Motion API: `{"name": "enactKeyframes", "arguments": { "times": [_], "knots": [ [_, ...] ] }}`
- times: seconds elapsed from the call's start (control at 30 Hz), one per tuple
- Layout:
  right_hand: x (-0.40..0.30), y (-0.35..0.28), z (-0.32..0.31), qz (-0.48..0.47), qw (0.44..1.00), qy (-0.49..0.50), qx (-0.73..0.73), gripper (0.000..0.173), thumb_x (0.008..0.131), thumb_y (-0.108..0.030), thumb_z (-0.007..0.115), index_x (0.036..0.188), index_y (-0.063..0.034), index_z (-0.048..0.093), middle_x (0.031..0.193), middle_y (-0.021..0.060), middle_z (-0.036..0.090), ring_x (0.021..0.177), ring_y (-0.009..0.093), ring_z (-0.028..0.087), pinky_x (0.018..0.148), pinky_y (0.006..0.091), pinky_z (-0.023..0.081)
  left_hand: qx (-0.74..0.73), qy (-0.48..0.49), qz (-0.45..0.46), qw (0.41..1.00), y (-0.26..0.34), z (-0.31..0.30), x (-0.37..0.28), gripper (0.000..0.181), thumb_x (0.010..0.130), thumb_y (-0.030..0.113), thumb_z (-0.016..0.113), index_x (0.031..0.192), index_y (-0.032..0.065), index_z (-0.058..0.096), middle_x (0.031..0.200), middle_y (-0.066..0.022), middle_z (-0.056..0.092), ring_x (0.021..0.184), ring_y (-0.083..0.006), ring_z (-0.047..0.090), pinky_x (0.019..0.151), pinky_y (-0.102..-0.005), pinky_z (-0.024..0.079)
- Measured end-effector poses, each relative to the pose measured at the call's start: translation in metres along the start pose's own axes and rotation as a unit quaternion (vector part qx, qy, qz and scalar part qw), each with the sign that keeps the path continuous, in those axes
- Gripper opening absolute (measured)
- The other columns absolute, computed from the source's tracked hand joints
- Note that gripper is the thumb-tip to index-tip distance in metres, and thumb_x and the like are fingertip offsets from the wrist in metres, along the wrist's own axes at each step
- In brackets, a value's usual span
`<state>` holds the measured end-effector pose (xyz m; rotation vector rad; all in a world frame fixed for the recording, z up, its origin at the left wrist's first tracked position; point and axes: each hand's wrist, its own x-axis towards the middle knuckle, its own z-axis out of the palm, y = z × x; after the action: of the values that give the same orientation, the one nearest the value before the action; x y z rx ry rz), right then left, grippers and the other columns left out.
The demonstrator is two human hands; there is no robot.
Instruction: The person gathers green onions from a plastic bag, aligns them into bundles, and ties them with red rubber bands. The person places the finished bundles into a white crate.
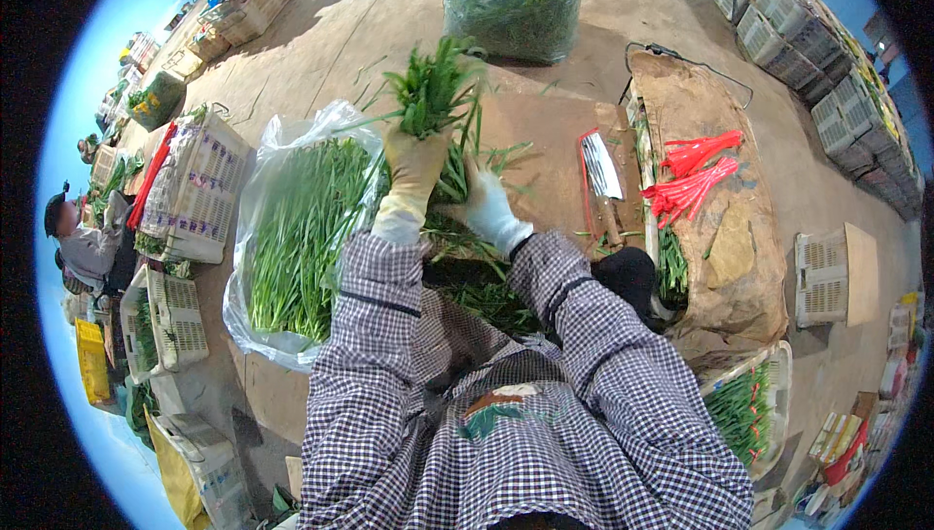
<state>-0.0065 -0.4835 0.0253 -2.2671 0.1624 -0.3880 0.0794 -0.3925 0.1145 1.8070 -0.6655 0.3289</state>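
Note:
My left hand (413,169), in a yellowish glove, grips an upright bunch of long green leaves (434,88) that look like garlic chives. Close beside it, my right hand (495,210) in a pale glove is blurred at the loose leaves (454,174) hanging below the bunch. Whether its fingers hold any is not clear. To the left, a clear plastic bag (241,311) holds a thick layer of similar long leaves (306,238). A brown board (540,143) lies ahead, with a cleaver (603,172) at its right side. Cut or loose greens (489,300) lie below my hands.
Red ties (693,187) rest on brown sacking (730,260) at the right. Beyond the board stands another filled plastic bag (511,15). Plastic crates (208,187) and a seated person (91,245) are at the left. More crates (850,117) are stacked at the far right.

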Motion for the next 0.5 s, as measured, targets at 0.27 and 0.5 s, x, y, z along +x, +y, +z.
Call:
{"name": "enactKeyframes", "arguments": {
  "times": [0.27,0.5],
  "knots": [
    [-0.06,0.016,-0.028,0.19,0.767,-0.107,0.603,0.082,0.072,-0.03,0.08,0.138,-0.0021,0.039,0.127,0.0171,0.052,0.114,0.032,0.053,0.095,0.0424,0.045,-0.169,0.095,-0.076,0.978,0.002,-0.043,-0.022,0.019,0.084,0.01,0.063,0.096,-0.0042,0.064,0.096,-0.012,0.066,0.084,-0.0226,0.062,0.075,-0.0379,0.051],
    [-0.049,-0.062,-0.048,-0.187,0.961,0.097,0.18,0.097,0.067,-0.035,0.082,0.142,0.0016,0.032,0.138,0.0237,0.042,0.128,0.039,0.042,0.106,0.0429,0.035,-0.544,0.107,-0.102,0.826,-0.032,-0.028,-0.033,0.011,0.082,0.001,0.065,0.092,-0.002,0.068,0.09,-0.0066,0.069,0.076,-0.0155,0.062,0.07,-0.033,0.052]
  ]
}}
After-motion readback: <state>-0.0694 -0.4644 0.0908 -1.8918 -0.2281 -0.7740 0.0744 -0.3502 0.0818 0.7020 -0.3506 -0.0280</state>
